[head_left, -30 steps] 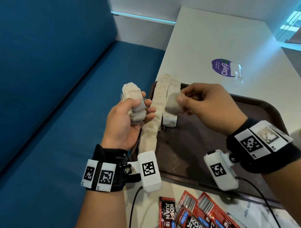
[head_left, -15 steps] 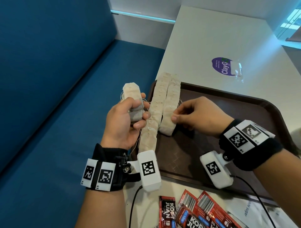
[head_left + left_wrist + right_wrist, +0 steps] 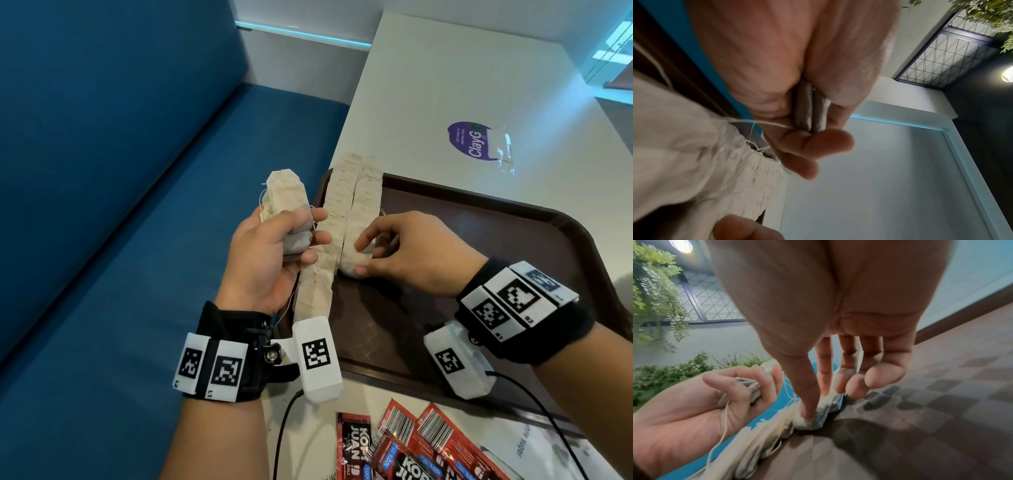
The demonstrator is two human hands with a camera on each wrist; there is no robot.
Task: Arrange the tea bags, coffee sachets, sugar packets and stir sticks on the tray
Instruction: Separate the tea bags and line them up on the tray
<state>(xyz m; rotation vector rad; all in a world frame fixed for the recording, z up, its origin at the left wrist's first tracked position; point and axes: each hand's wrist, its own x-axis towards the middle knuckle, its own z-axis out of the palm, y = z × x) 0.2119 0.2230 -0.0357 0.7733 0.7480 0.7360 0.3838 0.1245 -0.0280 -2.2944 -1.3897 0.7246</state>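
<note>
A dark brown tray (image 3: 496, 246) lies on the white table. Two rows of overlapping tea bags run along its left side, the left row (image 3: 337, 205) and the shorter right row (image 3: 366, 198). My left hand (image 3: 301, 240) hovers left of the tray and grips an upright stack of tea bags (image 3: 286, 198), seen edge-on as tea bags (image 3: 807, 107) in the left wrist view. My right hand (image 3: 364, 257) is down on the near end of the right row. Its thumb (image 3: 807, 404) and fingers pinch the last tea bag (image 3: 816, 422) against the tray.
Red coffee sachets (image 3: 411, 448) and white sugar packets (image 3: 534, 452) lie on the table in front of the tray. A purple-labelled packet (image 3: 476, 140) lies beyond it. A blue bench (image 3: 137, 257) runs along the left table edge. Camera cables trail from both wrists.
My right hand has brought one tea bag down from the air onto the near end of the right row. My left hand has kept its stack in place.
</note>
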